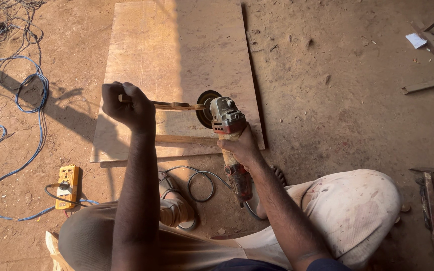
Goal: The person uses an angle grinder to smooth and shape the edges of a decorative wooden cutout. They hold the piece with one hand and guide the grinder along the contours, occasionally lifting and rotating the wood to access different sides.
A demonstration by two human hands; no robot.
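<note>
Left hand (pixel 126 105) was closed in a fist around one end of a thin wooden strip (pixel 172 105). The strip's long axis ran roughly level across the view, pointing from the fist toward the grinder's disc (pixel 206 108), its far end touching or just at the disc face; contact could not be confirmed.

Right hand (pixel 239 148) was wrapped tight around the body of the angle grinder (pixel 229 138). The grinder's long axis ran near-vertical in the view, head end away from the person, tail end toward the knees, its black cord (pixel 199 183) looping over the dirt behind it.

Both strip and grinder were held above the near edge of the plywood sheet (pixel 177 50), which lay flat on the dirt. A second wooden slat (pixel 184 139) lay on the sheet just beneath the strip. Left of the sheet: a yellow power strip (pixel 68 186) and blue cable (pixel 31 100). Well right of the sheet, a hammer (pixel 430 200) lay on the ground.
</note>
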